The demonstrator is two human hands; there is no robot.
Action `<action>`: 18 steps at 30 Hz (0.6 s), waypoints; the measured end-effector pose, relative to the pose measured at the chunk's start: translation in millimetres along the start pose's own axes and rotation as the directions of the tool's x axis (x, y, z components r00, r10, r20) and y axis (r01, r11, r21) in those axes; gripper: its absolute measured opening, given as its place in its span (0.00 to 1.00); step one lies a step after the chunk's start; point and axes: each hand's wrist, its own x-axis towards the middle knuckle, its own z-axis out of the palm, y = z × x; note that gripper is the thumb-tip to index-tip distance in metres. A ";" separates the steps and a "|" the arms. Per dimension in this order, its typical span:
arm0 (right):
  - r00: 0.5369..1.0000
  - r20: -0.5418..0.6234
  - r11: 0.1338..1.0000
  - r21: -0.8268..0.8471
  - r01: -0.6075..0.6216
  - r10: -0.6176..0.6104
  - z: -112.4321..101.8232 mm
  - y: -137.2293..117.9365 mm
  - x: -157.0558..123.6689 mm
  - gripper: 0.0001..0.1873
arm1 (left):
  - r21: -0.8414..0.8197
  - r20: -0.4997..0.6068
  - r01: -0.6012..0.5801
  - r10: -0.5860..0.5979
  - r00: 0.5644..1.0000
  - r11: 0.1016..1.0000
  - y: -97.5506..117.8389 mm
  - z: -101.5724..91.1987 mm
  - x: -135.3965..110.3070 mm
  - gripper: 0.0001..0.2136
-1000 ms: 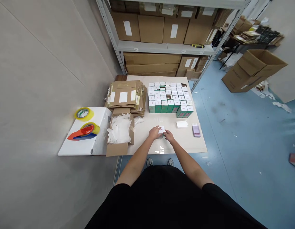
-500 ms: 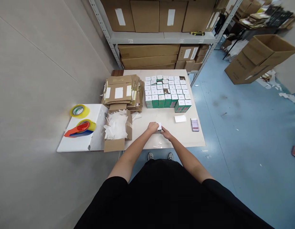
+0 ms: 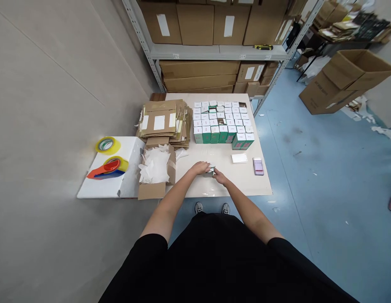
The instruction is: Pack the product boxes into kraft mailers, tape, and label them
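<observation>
Between my two hands, near the front of the white table [image 3: 195,185], stands a small green-and-white box [image 3: 210,173], its top flaps partly raised. My left hand [image 3: 201,168] has its fingers closed at the top left of the box. At the box's right side, my right hand [image 3: 219,176] grips it with bent fingers. Behind, rows of similar green-and-white boxes [image 3: 215,135] stand upright, a few with open tops. A flat white box [image 3: 239,158] lies to the right, with a purple-and-white pack [image 3: 258,166] beyond it.
Left of my hands, an open carton [image 3: 172,168] holds white paper [image 3: 154,165]. Flattened cardboard [image 3: 159,122] is stacked behind it. A tape dispenser [image 3: 108,167] and a yellow tape roll [image 3: 107,145] sit on a white block. A metal shelf [image 3: 198,51] with cartons stands at the back.
The small box's top was closed and white; now its flaps are partly lifted and green shows. My left hand has shifted slightly left, while my right hand stays at the box's side.
</observation>
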 end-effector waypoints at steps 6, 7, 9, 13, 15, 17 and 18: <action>0.997 -0.068 0.999 0.023 0.032 -0.031 1.0 2.4 4.7 0.34 | -0.541 -0.284 0.199 -0.400 0.872 0.817 -7.8 17.6 12.0 0.20; 0.996 -0.077 0.999 0.006 0.040 -0.039 2.7 1.8 6.4 0.33 | -0.626 -0.280 0.244 -0.506 0.816 0.741 -7.9 22.0 15.2 0.21; 0.995 -0.093 0.998 -0.051 0.036 -0.041 6.5 -0.3 10.2 0.31 | -0.744 -0.197 0.346 -0.682 0.704 0.571 -7.4 31.5 21.2 0.23; 0.991 -0.132 0.978 -0.206 -0.020 -0.007 10.9 -6.5 15.4 0.29 | -0.777 -0.051 0.473 -0.791 0.610 0.415 -6.4 46.4 27.2 0.22; 0.989 -0.147 0.963 -0.266 -0.049 0.009 11.0 -10.4 15.8 0.27 | -0.770 -0.047 0.503 -0.821 0.569 0.392 -6.0 48.6 26.9 0.23; 0.987 -0.159 0.941 -0.330 -0.077 0.024 11.4 -15.1 15.4 0.23 | -0.752 -0.108 0.497 -0.824 0.556 0.434 -5.3 47.6 25.5 0.20; 0.985 -0.169 0.926 -0.366 -0.094 0.033 12.3 -17.7 15.1 0.21 | -0.735 -0.155 0.473 -0.800 0.580 0.485 -4.8 46.8 24.7 0.18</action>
